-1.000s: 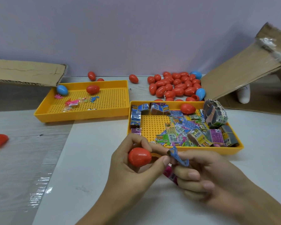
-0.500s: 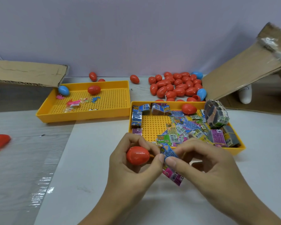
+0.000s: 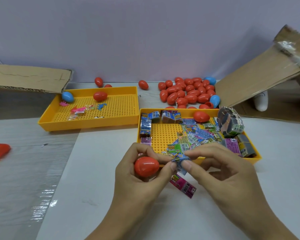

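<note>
Over the white table [image 3: 97,179], just before the near yellow tray [image 3: 163,135]: the left hand [image 3: 137,184] grips a red egg [image 3: 146,166] in curled fingers. Its thumb and the right hand [image 3: 223,175] pinch a folded blue leaflet [image 3: 180,161] just beside the egg.

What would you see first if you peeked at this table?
The shiny red egg held in the left hand, right at the front, with the right hand pinching a little blue paper beside it. Next comes the big heap of red eggs at the back by the wall. Just behind the hands is the yellow tray full of colourful papers.
</note>
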`<state>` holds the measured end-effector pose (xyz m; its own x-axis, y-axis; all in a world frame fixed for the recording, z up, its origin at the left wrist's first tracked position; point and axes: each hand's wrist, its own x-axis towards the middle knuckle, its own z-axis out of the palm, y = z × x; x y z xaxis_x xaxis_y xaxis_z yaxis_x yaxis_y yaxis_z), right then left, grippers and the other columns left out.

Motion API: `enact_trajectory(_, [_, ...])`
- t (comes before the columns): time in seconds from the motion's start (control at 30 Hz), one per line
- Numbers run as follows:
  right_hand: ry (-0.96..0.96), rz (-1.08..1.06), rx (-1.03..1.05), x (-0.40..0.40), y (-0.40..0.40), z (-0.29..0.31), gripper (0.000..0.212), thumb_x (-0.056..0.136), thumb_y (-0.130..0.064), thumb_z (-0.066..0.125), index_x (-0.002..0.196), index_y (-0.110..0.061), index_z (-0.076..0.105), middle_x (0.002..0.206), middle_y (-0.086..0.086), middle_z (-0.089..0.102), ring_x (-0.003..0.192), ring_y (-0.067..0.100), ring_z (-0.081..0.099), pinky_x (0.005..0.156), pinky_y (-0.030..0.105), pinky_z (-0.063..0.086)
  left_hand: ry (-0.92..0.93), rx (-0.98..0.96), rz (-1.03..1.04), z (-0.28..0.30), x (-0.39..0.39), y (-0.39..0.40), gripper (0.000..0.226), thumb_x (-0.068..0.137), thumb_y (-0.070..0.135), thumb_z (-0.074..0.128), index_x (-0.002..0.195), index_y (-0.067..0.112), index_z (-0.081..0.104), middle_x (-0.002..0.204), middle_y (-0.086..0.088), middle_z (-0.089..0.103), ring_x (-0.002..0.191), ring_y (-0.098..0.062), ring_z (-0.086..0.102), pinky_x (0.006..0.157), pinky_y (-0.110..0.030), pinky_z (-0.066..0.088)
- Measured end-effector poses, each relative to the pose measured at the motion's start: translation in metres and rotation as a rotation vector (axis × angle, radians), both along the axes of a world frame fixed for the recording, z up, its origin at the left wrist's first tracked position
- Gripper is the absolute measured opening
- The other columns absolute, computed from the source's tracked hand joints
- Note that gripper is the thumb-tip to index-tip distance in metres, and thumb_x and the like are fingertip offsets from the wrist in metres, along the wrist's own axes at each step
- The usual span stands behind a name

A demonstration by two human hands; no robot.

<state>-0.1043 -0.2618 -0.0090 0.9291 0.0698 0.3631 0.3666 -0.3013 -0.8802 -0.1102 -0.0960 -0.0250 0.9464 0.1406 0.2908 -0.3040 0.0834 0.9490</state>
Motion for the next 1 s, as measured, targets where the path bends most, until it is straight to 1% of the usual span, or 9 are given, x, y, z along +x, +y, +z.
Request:
enact_trajectory(0.1, [-0.041, -0.009, 0.022, -0.001, 0.0, 0.001, 0.011, 0.076, -0.034, 0.083, 0.085, -0.034, 0.077, 0.087, -0.003, 0.069, 0.061, 0.02, 0.065, 0.041, 0.038, 0.048, -0.002, -0.017, -0.009, 0.001, -0.001, 0.0, 0.032, 0.071, 0.011, 0.084, 0.074, 0.028, 0.057, 0.081, -0.007, 0.077, 0.074, -0.026, 0.076, 0.066, -0.024, 0.059])
enact_trajectory(0.2, [0.093, 0.033, 0.167, 0.001, -0.002, 0.004, 0.01, 0.069, -0.029, 0.081, 0.078, -0.026, 0.079, 0.085, 0.0, 0.069, 0.053, 0.013, 0.061, 0.042, 0.019, 0.044, 0.001, -0.022, 0.004, -0.001, 0.0, 0.0, 0.028, 0.071, 0.008, 0.08, 0.073, 0.025, 0.057, 0.08, -0.006, 0.077, 0.073, -0.025, 0.076, 0.065, -0.023, 0.059])
enact_trajectory(0.27, [0.2, 0.091, 0.219, 0.003, -0.005, 0.005, 0.014, 0.065, -0.022, 0.089, 0.072, -0.018, 0.078, 0.088, 0.0, 0.07, 0.055, 0.008, 0.059, 0.045, 0.01, 0.041, -0.019, 0.017, 0.036, -0.003, 0.0, -0.001, 0.027, 0.071, 0.008, 0.079, 0.074, 0.023, 0.057, 0.08, -0.003, 0.077, 0.075, -0.022, 0.076, 0.065, -0.022, 0.059])
enact_trajectory(0.37, [0.35, 0.185, 0.248, 0.003, -0.005, 0.006, 0.012, 0.064, -0.02, 0.08, 0.065, -0.011, 0.074, 0.095, -0.004, 0.067, 0.056, 0.001, 0.058, 0.05, 0.01, 0.042, -0.087, 0.119, 0.096, -0.006, -0.001, 0.0, 0.029, 0.072, 0.008, 0.08, 0.078, 0.024, 0.055, 0.083, 0.005, 0.076, 0.081, -0.013, 0.074, 0.067, -0.02, 0.058])
enact_trajectory(0.47, [0.377, 0.227, 0.152, 0.002, -0.003, 0.012, 0.027, 0.064, -0.045, 0.074, 0.056, -0.019, 0.071, 0.097, -0.008, 0.063, 0.071, -0.002, 0.062, 0.058, 0.009, 0.042, -0.218, 0.219, 0.109, -0.006, -0.003, -0.002, 0.026, 0.075, 0.015, 0.076, 0.083, 0.022, 0.053, 0.087, 0.015, 0.074, 0.084, -0.004, 0.073, 0.07, -0.013, 0.055])
enact_trajectory(0.53, [0.357, 0.213, 0.089, 0.002, -0.001, 0.013, 0.033, 0.067, -0.053, 0.072, 0.051, -0.023, 0.069, 0.094, -0.011, 0.061, 0.08, 0.001, 0.062, 0.063, 0.009, 0.042, -0.273, 0.256, 0.101, -0.007, -0.004, -0.004, 0.024, 0.076, 0.014, 0.073, 0.085, 0.021, 0.052, 0.088, 0.018, 0.074, 0.084, -0.004, 0.072, 0.072, -0.011, 0.054])
enact_trajectory(0.7, [0.373, 0.158, 0.165, 0.002, 0.0, 0.011, 0.029, 0.062, -0.046, 0.077, 0.066, -0.018, 0.077, 0.093, -0.012, 0.061, 0.065, 0.0, 0.057, 0.056, 0.01, 0.042, -0.3, 0.273, 0.1, -0.009, -0.003, -0.003, 0.023, 0.078, 0.016, 0.073, 0.084, 0.021, 0.051, 0.09, 0.014, 0.074, 0.084, -0.007, 0.074, 0.073, -0.013, 0.054])
enact_trajectory(0.83, [0.4, 0.176, 0.222, 0.002, -0.003, 0.012, 0.023, 0.06, -0.032, 0.088, 0.07, -0.012, 0.079, 0.098, -0.001, 0.06, 0.057, -0.001, 0.056, 0.05, 0.009, 0.041, -0.268, 0.292, 0.084, -0.008, -0.005, -0.004, 0.022, 0.078, 0.019, 0.073, 0.086, 0.024, 0.052, 0.089, 0.012, 0.072, 0.083, -0.008, 0.073, 0.071, -0.013, 0.054])
enact_trajectory(1.0, [0.363, 0.176, 0.307, 0.003, -0.004, 0.012, 0.02, 0.061, -0.027, 0.083, 0.07, -0.009, 0.079, 0.089, -0.013, 0.06, 0.063, -0.001, 0.056, 0.05, 0.009, 0.041, -0.081, 0.199, -0.064, -0.007, -0.014, 0.0, 0.02, 0.076, 0.037, 0.059, 0.095, 0.037, 0.054, 0.082, 0.007, 0.057, 0.068, -0.011, 0.055, 0.06, -0.022, 0.047])
